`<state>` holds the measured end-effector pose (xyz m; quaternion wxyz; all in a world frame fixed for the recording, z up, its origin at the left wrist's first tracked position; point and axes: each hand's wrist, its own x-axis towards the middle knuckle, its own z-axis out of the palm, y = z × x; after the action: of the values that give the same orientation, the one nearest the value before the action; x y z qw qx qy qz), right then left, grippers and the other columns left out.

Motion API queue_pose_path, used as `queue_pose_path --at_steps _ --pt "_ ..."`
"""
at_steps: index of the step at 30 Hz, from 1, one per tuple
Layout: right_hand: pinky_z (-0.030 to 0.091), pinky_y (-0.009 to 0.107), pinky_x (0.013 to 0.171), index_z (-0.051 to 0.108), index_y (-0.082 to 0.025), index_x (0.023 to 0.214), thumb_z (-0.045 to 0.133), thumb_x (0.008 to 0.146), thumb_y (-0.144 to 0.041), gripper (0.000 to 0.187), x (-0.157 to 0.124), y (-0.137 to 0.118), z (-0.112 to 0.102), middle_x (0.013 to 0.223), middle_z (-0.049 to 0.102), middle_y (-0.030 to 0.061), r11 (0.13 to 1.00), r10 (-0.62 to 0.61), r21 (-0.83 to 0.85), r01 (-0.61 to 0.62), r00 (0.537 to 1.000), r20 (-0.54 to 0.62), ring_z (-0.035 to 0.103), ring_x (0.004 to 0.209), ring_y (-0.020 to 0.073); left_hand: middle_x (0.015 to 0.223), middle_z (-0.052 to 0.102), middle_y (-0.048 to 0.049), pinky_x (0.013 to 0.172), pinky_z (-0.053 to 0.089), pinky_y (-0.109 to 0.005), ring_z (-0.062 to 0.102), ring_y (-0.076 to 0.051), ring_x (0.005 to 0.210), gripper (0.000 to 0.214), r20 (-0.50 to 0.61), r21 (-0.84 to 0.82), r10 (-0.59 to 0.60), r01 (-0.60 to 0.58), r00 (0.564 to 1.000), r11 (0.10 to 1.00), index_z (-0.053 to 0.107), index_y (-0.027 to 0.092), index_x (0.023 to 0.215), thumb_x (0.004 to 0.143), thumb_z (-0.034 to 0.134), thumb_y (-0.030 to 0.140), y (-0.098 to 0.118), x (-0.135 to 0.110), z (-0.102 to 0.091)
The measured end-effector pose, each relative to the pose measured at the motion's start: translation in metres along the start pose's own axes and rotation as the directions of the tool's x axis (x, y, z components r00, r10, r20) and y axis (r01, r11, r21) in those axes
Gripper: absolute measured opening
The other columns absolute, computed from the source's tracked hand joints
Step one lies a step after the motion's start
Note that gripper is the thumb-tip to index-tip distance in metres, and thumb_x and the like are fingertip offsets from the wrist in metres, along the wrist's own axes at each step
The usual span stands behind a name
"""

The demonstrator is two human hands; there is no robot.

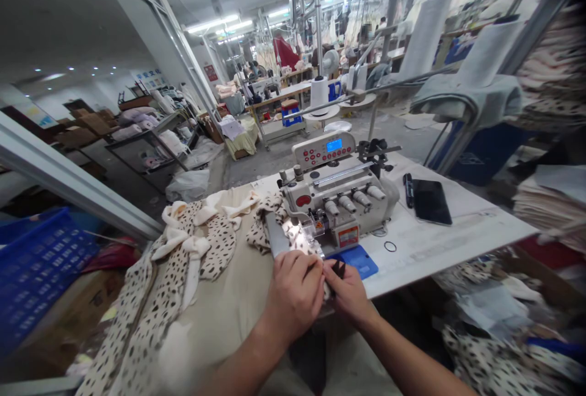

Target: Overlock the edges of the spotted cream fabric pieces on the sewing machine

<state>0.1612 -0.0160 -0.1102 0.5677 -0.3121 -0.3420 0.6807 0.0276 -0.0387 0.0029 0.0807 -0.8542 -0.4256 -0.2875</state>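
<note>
left grip [297, 280] holds spotted cloth [294, 236], well apart from blue basket [41, 271].

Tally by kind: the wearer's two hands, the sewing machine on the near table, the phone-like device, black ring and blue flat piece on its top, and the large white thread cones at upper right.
Hands: 2 (left hand, right hand)
Sewing machine: 1
Phone-like device: 1
Black ring: 1
Blue flat piece: 1
Large thread cones: 2
Total: 8

Soft-looking matt cloth [294, 237], smooth painted-metal sewing machine [339, 188]
</note>
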Motion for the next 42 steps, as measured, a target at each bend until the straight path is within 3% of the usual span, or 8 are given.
queue_pose_path --at_steps 11,15,20,23,26,32,35,42 --pt "0.034 0.019 0.043 0.069 -0.015 0.083 0.072 0.087 -0.048 0.033 0.001 -0.007 0.007 0.06 0.062 -0.001 0.999 -0.034 0.036 0.031 0.997 0.073 0.048 0.042 0.0063 0.11 0.069 -0.0088 0.101 0.044 -0.044 0.059 -0.025 0.114 0.025 -0.042 -0.026 -0.027 0.026 0.999 0.999 0.065 0.018 0.116 0.091 0.059 0.014 -0.018 0.003 0.001" --pt "0.035 0.021 0.043 0.071 -0.016 0.086 0.068 0.088 -0.053 0.037 -0.006 -0.024 0.008 0.06 0.061 -0.0014 0.98 -0.062 -0.193 0.057 0.998 -0.017 0.046 0.042 0.0077 0.11 0.069 -0.0088 0.102 0.046 -0.043 0.061 -0.023 0.112 0.019 -0.011 -0.047 -0.098 0.097 0.995 0.994 0.067 0.02 0.11 0.093 0.058 0.02 -0.039 0.014 0.001" --pt "0.051 0.032 0.069 0.073 -0.018 0.083 0.056 0.095 -0.045 0.034 -0.005 -0.046 -0.012 0.076 0.072 0.0063 0.545 -0.379 -0.809 0.219 0.925 -0.005 0.066 0.07 0.0205 0.111 0.071 -0.0057 0.107 0.042 -0.043 0.063 -0.021 0.11 0.014 0.099 -0.014 -0.187 0.189 0.977 0.982 0.069 0.022 0.104 0.093 0.061 0.025 -0.068 0.032 -0.002" --pt "0.054 0.039 0.081 0.074 -0.017 0.098 0.053 0.095 -0.036 0.028 0.001 -0.044 -0.029 0.094 0.075 0.011 0.229 -0.464 -0.935 0.271 0.875 0.14 0.07 0.086 0.027 0.111 0.071 -0.0061 0.1 0.045 -0.04 0.063 -0.021 0.108 0.013 0.139 0.055 -0.227 0.221 0.964 0.974 0.07 0.021 0.101 0.094 0.059 0.024 -0.073 0.034 -0.008" --pt "0.056 0.04 0.082 0.071 -0.015 0.106 0.053 0.095 -0.028 0.025 0.001 -0.039 -0.039 0.1 0.074 0.0121 0.083 -0.491 -0.941 0.328 0.835 0.248 0.07 0.091 0.027 0.109 0.071 -0.0068 0.094 0.046 -0.041 0.064 -0.022 0.104 0.018 0.161 0.149 -0.259 0.236 0.952 0.96 0.07 0.021 0.101 0.098 0.052 0.023 -0.067 0.027 -0.017" --pt "0.057 0.032 0.078 0.068 -0.018 0.102 0.056 0.097 -0.022 0.013 -0.015 -0.05 -0.022 0.093 0.072 0.0076 0.081 -0.588 -0.835 0.544 0.703 0.401 0.069 0.085 0.0201 0.14 0.056 -0.0113 0.102 0.045 -0.036 0.057 -0.024 0.122 0.036 0.233 0.21 -0.352 0.306 0.907 0.929 0.055 0.021 0.134 0.098 0.048 0.02 -0.053 0.015 -0.027" --pt "0.056 0.03 0.078 0.067 -0.019 0.106 0.058 0.096 -0.019 0.014 -0.016 -0.057 -0.005 0.094 0.072 0.0069 0.115 -0.543 -0.762 0.638 0.683 0.49 0.069 0.086 0.0189 0.127 0.062 -0.015 0.091 0.049 -0.039 0.063 -0.029 0.109 0.033 0.243 0.319 -0.488 0.405 0.838 0.857 0.059 0.018 0.126 0.098 0.052 0.032 -0.051 0.016 -0.03" --pt "0.055 0.029 0.07 0.056 -0.017 0.137 0.053 0.09 -0.017 0.046 -0.002 -0.058 0.028 0.086 0.072 0.0049 0.224 -0.277 -0.757 0.613 0.785 0.554 0.069 0.074 0.0191 0.093 0.071 -0.0088 0.075 0.044 -0.033 0.067 -0.026 0.09 0.025 0.366 0.243 -0.561 0.505 0.743 0.828 0.061 0.019 0.107 0.099 0.05 0.04 -0.045 0.007 -0.045"
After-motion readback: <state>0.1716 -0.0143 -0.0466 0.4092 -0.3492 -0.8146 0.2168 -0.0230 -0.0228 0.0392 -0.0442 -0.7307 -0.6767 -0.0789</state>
